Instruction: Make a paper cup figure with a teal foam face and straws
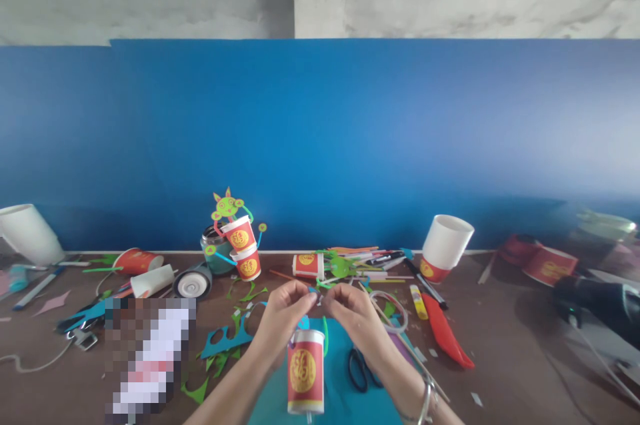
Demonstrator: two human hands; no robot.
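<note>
My left hand (286,313) and my right hand (353,313) are raised in the middle, fingertips pinched and almost meeting. Between them is a tiny pale piece with a bit of blue, too small to name. Just below my hands, a red and white paper cup (306,375) with a gold emblem has a short clear tube at its lower end. A green strip (326,337) stands beside its upper right. The cup is over a blue sheet (343,405). Black-handled scissors (357,370) lie near my right wrist, partly hidden by my forearm.
Behind stand two stacked cups (246,248) with a green paper figure on top. Cut paper scraps (225,339) lie left. To the right are a glue stick (418,302), a red limp piece (443,331) and stacked white cups (448,241). A blue panel (320,145) closes the back.
</note>
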